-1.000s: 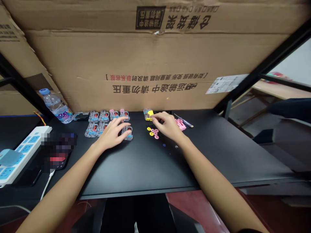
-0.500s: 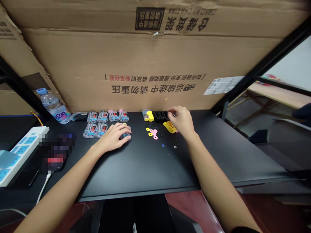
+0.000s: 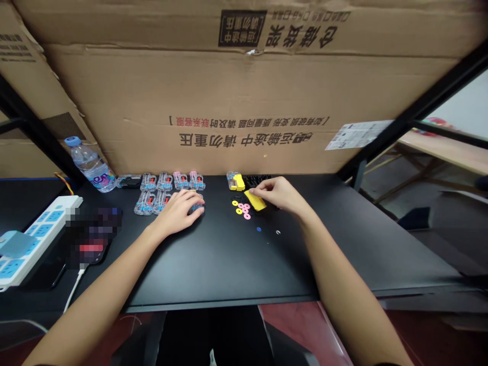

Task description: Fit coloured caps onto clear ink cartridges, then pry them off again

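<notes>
My left hand (image 3: 176, 211) rests on the desk, its fingers curved round a small clear plastic case with blue inside (image 3: 196, 208), mostly hidden under them. My right hand (image 3: 284, 195) pinches a yellow plastic piece (image 3: 256, 201) between thumb and fingertips. Just left of that piece lie pink rings (image 3: 244, 207), yellow rings (image 3: 239, 211) and small black rings. A clear case with a yellow part (image 3: 235, 181) stands behind them. Beside it, black ribbed parts (image 3: 253, 180) are partly covered by the right hand.
Several clear cases with red and blue parts (image 3: 148, 202) stand in rows at left. Beyond them are a water bottle (image 3: 93, 166), a power strip (image 3: 41, 229) and a phone on a cable (image 3: 93, 244). A cardboard wall (image 3: 213, 86) closes the back. A blue disc (image 3: 258, 229) lies nearer the front.
My right hand has come down and left, and the yellow piece in its fingers has shifted left, turned towards the rings. My left hand stays at the clear case. The view has shifted slightly.
</notes>
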`<action>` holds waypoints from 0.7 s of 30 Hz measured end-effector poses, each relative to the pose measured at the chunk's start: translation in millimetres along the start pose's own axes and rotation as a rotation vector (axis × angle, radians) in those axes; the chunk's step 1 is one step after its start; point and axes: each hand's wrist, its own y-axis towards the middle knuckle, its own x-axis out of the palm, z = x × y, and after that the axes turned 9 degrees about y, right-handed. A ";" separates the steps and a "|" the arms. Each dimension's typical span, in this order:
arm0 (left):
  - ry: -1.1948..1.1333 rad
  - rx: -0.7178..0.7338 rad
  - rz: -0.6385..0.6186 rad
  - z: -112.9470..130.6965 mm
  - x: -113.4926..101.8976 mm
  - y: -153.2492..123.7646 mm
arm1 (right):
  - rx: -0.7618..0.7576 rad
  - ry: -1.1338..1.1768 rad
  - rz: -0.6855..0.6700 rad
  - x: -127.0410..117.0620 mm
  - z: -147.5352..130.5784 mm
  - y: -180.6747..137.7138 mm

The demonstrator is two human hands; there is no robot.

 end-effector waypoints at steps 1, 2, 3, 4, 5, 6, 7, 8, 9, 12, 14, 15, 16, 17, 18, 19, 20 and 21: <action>-0.002 -0.009 -0.002 1.0 -0.9 -0.1 | -0.026 0.069 -0.045 8.5 -5.9 -2.5; -0.009 -0.012 -0.008 2.1 -1.8 -0.2 | -0.040 0.132 -0.111 18.2 -10.8 -4.7; -0.020 -0.009 -0.014 3.4 -2.4 -0.4 | -0.038 0.190 -0.176 28.6 -14.3 -6.6; -0.035 -0.002 -0.021 4.7 -2.7 -0.6 | -0.027 0.237 -0.244 39.2 -16.1 -8.0; -0.051 0.010 -0.028 6.0 -2.6 -0.9 | -0.013 0.263 -0.292 49.5 -16.3 -8.8; -0.065 0.025 -0.034 7.1 -2.1 -1.3 | -0.008 0.286 -0.312 58.9 -14.9 -9.2; -0.074 0.038 -0.039 8.0 -1.3 -1.7 | -0.002 0.310 -0.321 67.0 -12.4 -9.0; -0.079 0.049 -0.042 8.6 -0.2 -2.2 | 0.006 0.331 -0.329 73.5 -9.0 -8.5; -0.081 0.059 -0.043 9.0 1.1 -2.6 | 0.008 0.346 -0.330 78.2 -5.2 -7.8; -0.078 0.074 -0.042 9.0 5.2 -3.3 | -0.008 0.353 -0.331 81.8 6.2 -4.2; -0.074 0.076 -0.042 8.5 7.9 -3.1 | -0.041 0.328 -0.322 75.8 13.0 -1.2; -0.070 0.074 -0.042 8.2 9.2 -2.9 | -0.063 0.306 -0.310 70.8 16.2 0.4; -0.067 0.072 -0.042 8.1 10.4 -2.6 | -0.087 0.276 -0.296 64.6 19.0 2.0; -0.063 0.068 -0.043 8.2 11.4 -2.4 | -0.114 0.238 -0.275 57.6 21.5 3.5; -0.061 0.064 -0.044 8.5 12.2 -2.3 | -0.147 0.194 -0.256 50.3 23.2 4.7; -0.060 0.058 -0.045 9.0 12.7 -2.1 | -0.175 0.141 -0.250 43.1 24.2 5.5; -0.061 0.053 -0.047 9.9 12.9 -2.0 | -0.184 0.082 -0.245 36.5 24.1 5.9; -0.063 0.050 -0.049 10.9 12.8 -1.8 | -0.184 0.024 -0.244 30.8 23.2 5.7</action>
